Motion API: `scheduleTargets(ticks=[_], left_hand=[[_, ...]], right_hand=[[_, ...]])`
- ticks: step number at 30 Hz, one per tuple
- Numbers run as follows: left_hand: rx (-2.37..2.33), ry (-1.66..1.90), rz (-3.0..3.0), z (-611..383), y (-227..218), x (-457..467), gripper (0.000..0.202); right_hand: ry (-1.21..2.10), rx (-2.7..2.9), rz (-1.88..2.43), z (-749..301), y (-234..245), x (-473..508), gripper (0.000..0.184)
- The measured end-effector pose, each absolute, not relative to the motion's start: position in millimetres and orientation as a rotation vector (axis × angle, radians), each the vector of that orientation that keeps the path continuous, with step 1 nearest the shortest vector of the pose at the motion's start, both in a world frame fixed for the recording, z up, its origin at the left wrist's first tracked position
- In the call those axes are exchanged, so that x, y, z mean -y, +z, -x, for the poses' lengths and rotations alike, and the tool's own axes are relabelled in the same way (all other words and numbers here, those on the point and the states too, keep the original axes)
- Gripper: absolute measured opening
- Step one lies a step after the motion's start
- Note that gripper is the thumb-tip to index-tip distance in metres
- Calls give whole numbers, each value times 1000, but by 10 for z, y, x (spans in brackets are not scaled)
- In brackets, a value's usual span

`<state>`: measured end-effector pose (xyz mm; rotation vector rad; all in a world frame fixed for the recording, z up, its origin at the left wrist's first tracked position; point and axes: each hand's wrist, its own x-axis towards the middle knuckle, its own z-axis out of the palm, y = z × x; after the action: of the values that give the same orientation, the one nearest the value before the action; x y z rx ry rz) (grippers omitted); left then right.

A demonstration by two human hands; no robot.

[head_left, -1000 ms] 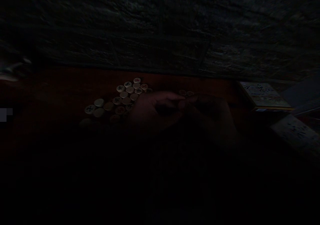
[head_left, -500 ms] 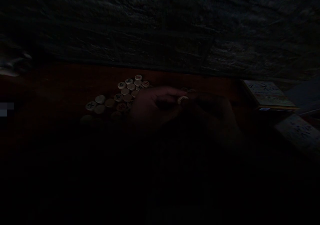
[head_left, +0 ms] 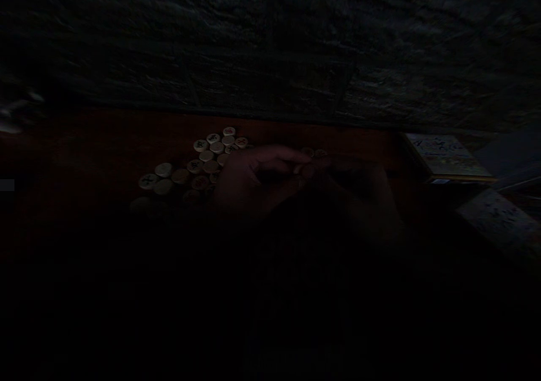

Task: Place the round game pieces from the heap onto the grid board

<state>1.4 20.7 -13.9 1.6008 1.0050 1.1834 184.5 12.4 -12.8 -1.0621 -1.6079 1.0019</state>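
In very dim light, my left hand (head_left: 247, 178) is closed, thumb and forefinger pinching a round, pale Chinese chess piece (head_left: 297, 169). Most of that piece is covered by fingers. From the right, my right hand (head_left: 359, 184) meets it, its fingertips closed together on the same piece. Left of my left hand, several loose Chinese chess pieces (head_left: 206, 156) lie on the reddish-brown table (head_left: 105, 138), some with black or red characters up, others showing plain faces. Beyond my fingertips lie two more pieces (head_left: 320, 153). Shadow hides the lower part of both hands.
A dark, rough stone-like wall (head_left: 253, 48) runs along the table's far edge. On the right sit a flat box with a patterned top (head_left: 448, 155) and another patterned item (head_left: 499, 215) nearer me. A pale, unclear object (head_left: 17, 110) is at the far left.
The chess piece between my hands, its face visible before, is now mostly covered by my fingers, which have drawn closer together. The whole view has shifted slightly.
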Motion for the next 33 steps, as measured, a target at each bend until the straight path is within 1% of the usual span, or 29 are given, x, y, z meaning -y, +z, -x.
scheduleTargets(ticks=[6,10,14,18,20,24,27,33], left_hand=[[-1047,1206,-1617,-12,-122,-216,9],[-1076,1206,-1611,-22,-122,-216,6],[-1047,1199,-1592,-29,-149,-209,7],[-1030,1176,-1605,-23,-177,-201,5],[-1010,1155,-1588,-18,-184,-198,8],[-937,1155,-1557,-10,-183,-193,19],[-918,1139,-1526,-4,-173,-195,20],[-861,1140,-1505,7,-185,-216,24]], right_hand=[[1049,1531,1093,-1811,-119,-104,23],[1025,1561,1075,-1829,-131,-121,25],[1040,1559,1053,-1853,-148,-133,25],[1027,1524,1099,-1857,-156,-135,29],[1050,1530,1101,-1854,-157,-139,29],[1026,1574,1069,-1846,-156,-144,23],[1043,1554,1080,-1842,-155,-146,20],[1058,1534,1091,-1851,-143,-151,27]])
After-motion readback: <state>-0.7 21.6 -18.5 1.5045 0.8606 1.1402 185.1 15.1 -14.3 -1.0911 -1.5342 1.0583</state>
